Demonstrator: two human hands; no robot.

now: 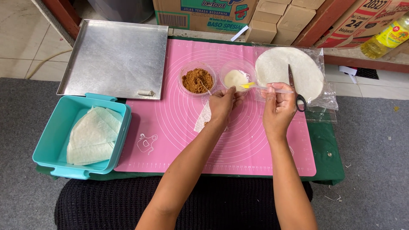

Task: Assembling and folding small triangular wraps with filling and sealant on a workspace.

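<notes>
Your forearms reach up over the pink mat (179, 140), the landmark for all that follows. Beyond its far edge stand cardboard boxes (272, 19), plain brown ones in the middle, a printed green-and-white one (204, 15) to their left, a red-and-white one (362, 21) to the right with a yellow oil bottle (390, 38) beside it. Left of the mat lie a steel tray (110, 55) and a teal box (51, 140) of folded wrappers (91, 136). On its far right corner, round wrappers (294, 68) sit in a clear bag with scissors (300, 100). Two tubs stand at the mat's far centre: brown filling (197, 79) and white paste (235, 77). Your right hand (279, 106) pinches a clear spatula (266, 87), its long axis lying left-right, yellowish tip pointing left over the paste. Your left hand (221, 104) is curled, fingertips pinching a pale wrapper piece (204, 119) on the mat.
</notes>
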